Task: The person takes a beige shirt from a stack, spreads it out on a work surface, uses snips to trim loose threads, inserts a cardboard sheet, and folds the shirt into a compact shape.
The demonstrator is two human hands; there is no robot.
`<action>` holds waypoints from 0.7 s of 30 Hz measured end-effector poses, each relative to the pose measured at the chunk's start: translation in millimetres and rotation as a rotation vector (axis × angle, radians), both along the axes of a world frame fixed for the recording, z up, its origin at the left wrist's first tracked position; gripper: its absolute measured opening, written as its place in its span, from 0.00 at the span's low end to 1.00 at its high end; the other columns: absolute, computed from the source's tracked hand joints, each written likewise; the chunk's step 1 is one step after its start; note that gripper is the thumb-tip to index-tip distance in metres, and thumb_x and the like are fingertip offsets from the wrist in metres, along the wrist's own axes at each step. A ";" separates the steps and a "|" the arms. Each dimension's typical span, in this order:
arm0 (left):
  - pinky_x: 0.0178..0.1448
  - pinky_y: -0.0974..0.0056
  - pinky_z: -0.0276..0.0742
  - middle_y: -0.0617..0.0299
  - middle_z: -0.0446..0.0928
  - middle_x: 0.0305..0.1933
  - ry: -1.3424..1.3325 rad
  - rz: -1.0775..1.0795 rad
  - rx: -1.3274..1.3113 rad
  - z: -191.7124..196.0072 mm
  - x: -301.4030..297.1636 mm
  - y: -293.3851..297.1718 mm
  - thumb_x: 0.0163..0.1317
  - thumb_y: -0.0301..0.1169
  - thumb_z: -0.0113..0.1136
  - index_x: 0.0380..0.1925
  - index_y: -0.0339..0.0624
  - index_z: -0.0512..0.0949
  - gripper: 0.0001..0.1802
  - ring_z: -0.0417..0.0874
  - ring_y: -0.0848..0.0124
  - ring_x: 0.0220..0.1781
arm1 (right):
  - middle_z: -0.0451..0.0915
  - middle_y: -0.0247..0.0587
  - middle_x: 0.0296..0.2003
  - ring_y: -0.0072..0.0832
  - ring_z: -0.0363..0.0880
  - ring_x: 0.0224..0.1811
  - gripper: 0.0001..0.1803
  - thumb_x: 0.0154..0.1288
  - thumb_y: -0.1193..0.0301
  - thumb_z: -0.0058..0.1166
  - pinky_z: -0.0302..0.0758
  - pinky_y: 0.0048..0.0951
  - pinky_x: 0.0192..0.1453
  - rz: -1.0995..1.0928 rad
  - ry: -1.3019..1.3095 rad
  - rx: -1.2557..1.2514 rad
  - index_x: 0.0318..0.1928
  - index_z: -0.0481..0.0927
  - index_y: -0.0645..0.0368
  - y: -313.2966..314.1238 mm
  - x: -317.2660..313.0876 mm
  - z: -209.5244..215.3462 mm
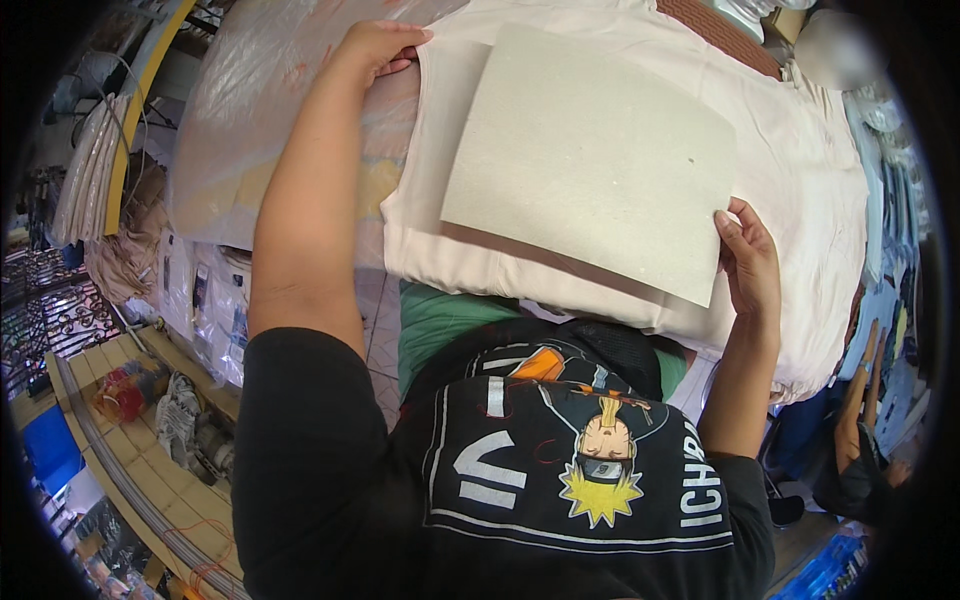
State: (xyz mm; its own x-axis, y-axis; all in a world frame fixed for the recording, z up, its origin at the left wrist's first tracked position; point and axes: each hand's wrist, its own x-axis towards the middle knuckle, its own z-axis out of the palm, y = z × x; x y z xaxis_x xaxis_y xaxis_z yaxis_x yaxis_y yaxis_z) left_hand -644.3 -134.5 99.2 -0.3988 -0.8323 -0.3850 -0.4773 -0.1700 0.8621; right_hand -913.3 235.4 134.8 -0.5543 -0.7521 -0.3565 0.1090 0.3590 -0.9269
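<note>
**Grey board on the pale garment, one hand at each end**

Your landmark is the grey cardboard sheet [590,160], which lies flat and slightly turned on top of a folded cream garment [800,150] spread over the tabletop [385,140].

Your right hand [750,260] is at the board's near right corner. The fingers curl around that corner and its edge, so the grip is closed on the cardboard sheet there, thumb side toward the board.

Your left hand [375,48] is beyond the board's far left corner, with the arm stretched well out. It rests palm down at the upper left edge of the garment, fingers bent over the cloth. From this angle you cannot tell for sure whether they pinch the fabric or only press on it.

The garment reaches out past the board on every side, most of all to the right, where it drapes over the tabletop edge. Its near hem shows as a folded band just below the board's near edge.

Left of the board, past your left arm, a clear plastic sheet [260,110] covers the tabletop. Far left of the board and lower down stand wooden shelves [130,440] with bundled goods. Far right of it, blue clothes [895,300] hang, blurred at the rim.
</note>
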 end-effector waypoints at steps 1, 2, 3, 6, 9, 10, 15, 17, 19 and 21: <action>0.43 0.77 0.71 0.73 0.78 0.36 0.001 -0.016 -0.006 -2.8 0.8 -0.6 0.51 0.40 0.70 0.42 0.45 0.80 0.20 0.75 0.84 0.39 | 0.79 0.26 0.24 0.11 0.72 0.20 0.11 0.65 0.67 0.54 0.63 0.13 0.23 0.023 -0.014 0.000 0.45 0.74 0.58 -1.9 3.0 0.1; 0.43 0.77 0.71 0.73 0.78 0.36 -0.020 -0.012 -0.028 -1.0 -0.3 0.9 0.52 0.41 0.69 0.42 0.44 0.80 0.20 0.75 0.83 0.38 | 0.79 0.26 0.24 0.11 0.72 0.20 0.11 0.64 0.67 0.55 0.63 0.14 0.23 0.031 -0.013 0.039 0.44 0.74 0.57 -6.3 6.9 -2.1; 0.43 0.76 0.71 0.73 0.78 0.36 -0.042 -0.008 -0.050 1.8 -3.1 2.8 0.53 0.41 0.68 0.42 0.43 0.80 0.20 0.75 0.82 0.38 | 0.79 0.26 0.24 0.11 0.71 0.20 0.11 0.64 0.67 0.55 0.64 0.14 0.23 0.040 -0.011 0.078 0.44 0.75 0.57 -12.0 10.7 -5.4; 0.40 0.76 0.72 0.70 0.80 0.34 -0.020 0.008 -0.091 -17.9 -5.5 -9.3 0.52 0.39 0.68 0.40 0.42 0.81 0.17 0.77 0.81 0.35 | 0.77 0.26 0.21 0.12 0.71 0.19 0.09 0.62 0.68 0.57 0.66 0.16 0.22 0.094 0.037 0.136 0.40 0.76 0.57 -27.2 23.9 -3.8; 0.38 0.70 0.74 0.63 0.80 0.35 -0.041 -0.030 -0.119 -31.7 -6.6 -22.0 0.57 0.33 0.61 0.41 0.42 0.80 0.12 0.78 0.74 0.32 | 0.76 0.29 0.19 0.16 0.72 0.18 0.09 0.62 0.67 0.58 0.67 0.17 0.22 0.082 0.166 0.184 0.35 0.78 0.60 -36.0 31.4 -5.9; 0.38 0.67 0.74 0.60 0.80 0.35 -0.062 -0.049 -0.128 -33.1 -5.8 -22.7 0.60 0.31 0.57 0.42 0.41 0.79 0.11 0.77 0.71 0.31 | 0.76 0.30 0.19 0.17 0.72 0.17 0.10 0.62 0.66 0.58 0.68 0.18 0.21 0.080 0.222 0.198 0.34 0.78 0.62 -38.4 32.5 -6.3; 0.39 0.73 0.72 0.68 0.78 0.33 -0.112 0.009 -0.316 0.9 21.9 10.4 0.56 0.37 0.64 0.40 0.40 0.79 0.16 0.76 0.77 0.34 | 0.76 0.34 0.19 0.21 0.71 0.14 0.14 0.62 0.65 0.58 0.67 0.20 0.19 0.083 0.331 0.274 0.32 0.79 0.66 -51.2 42.6 4.5; 0.40 0.72 0.71 0.69 0.78 0.32 -0.147 -0.036 -0.411 14.2 39.1 41.7 0.54 0.40 0.65 0.41 0.40 0.80 0.19 0.75 0.78 0.34 | 0.76 0.35 0.19 0.21 0.71 0.13 0.15 0.62 0.65 0.58 0.66 0.20 0.18 0.078 0.341 0.299 0.33 0.79 0.67 -51.5 38.0 2.4; 0.40 0.71 0.72 0.67 0.78 0.31 -0.186 -0.122 -0.369 18.7 68.4 67.3 0.55 0.39 0.64 0.41 0.39 0.80 0.18 0.75 0.77 0.32 | 0.76 0.34 0.18 0.20 0.71 0.12 0.14 0.63 0.64 0.57 0.64 0.19 0.17 0.080 0.347 0.283 0.33 0.79 0.66 -51.6 37.4 2.9; 0.41 0.72 0.72 0.67 0.77 0.32 -0.244 -0.187 -0.242 24.1 88.9 103.0 0.56 0.37 0.64 0.44 0.37 0.78 0.19 0.75 0.78 0.32 | 0.75 0.32 0.18 0.18 0.70 0.12 0.14 0.63 0.63 0.57 0.61 0.18 0.16 0.087 0.302 0.254 0.33 0.79 0.64 -50.9 34.7 -0.1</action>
State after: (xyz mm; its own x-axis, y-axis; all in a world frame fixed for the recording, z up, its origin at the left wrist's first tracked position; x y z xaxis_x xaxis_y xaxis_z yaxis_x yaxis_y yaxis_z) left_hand -555.4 -31.5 123.3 -0.4729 -0.8325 -0.2886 -0.6771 0.1337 0.7236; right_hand -878.6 184.5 134.7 -0.6009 -0.7097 -0.3677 -0.1959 0.5767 -0.7931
